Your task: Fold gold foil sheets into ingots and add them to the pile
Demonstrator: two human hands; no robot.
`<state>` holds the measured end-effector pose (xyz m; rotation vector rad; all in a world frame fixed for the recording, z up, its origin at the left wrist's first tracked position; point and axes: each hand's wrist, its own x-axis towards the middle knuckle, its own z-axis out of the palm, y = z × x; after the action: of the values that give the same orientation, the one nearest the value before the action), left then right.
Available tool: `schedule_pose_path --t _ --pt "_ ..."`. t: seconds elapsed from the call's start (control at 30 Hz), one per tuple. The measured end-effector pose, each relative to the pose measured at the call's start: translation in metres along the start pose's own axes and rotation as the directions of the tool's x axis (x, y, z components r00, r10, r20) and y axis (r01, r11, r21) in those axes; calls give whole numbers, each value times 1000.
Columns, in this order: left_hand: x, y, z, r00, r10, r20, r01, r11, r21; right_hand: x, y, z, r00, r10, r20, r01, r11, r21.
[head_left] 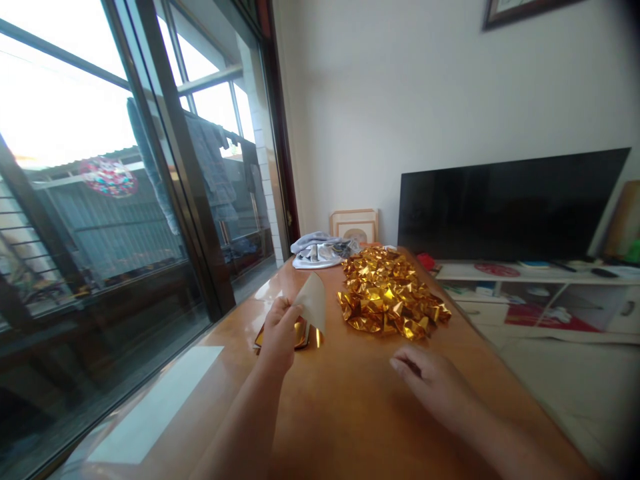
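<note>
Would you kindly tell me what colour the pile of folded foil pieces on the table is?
Shiny gold; the pile of folded foil pieces shows best in the head view.

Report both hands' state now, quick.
Left hand: closed, pinching a sheet of paper lifted from the gold paper stack.
Right hand: open, holding nothing, palm down over the wooden table.

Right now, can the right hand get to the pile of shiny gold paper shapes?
Probably yes. The right hand rests open on the table, just short of the pile of folded gold paper, and only bare wood lies between them. The left hand is off to the side, holding a sheet.
</note>
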<state>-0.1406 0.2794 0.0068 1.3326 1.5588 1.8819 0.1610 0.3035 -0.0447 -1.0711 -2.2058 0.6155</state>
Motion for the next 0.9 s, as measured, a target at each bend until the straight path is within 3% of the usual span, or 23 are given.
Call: schedule_pose_path --t 0.1,0.17,0.37,0.53,0.67,0.9 --pt "-5 5 7 972 -105 212 183 902 -391 1 -2 -2 992 79 -95 -62 984 167" --pt "-9 7 13 936 -142 323 287 838 -465 2 -4 -4 978 170 -118 -127 944 305" --pt "-29 3 39 781 -264 565 533 754 -385 3 -11 -5 959 284 -22 -206 743 637" --pt "-39 -9 54 712 -326 622 595 751 -287 0 -14 -3 942 313 121 -302 637 710" --pt "-41 -20 55 706 -370 604 547 826 -134 -3 -11 0 930 300 215 -362 634 683" --pt "-49 -35 60 767 -390 509 415 907 70 -4 -2 9 929 251 271 -368 700 612"
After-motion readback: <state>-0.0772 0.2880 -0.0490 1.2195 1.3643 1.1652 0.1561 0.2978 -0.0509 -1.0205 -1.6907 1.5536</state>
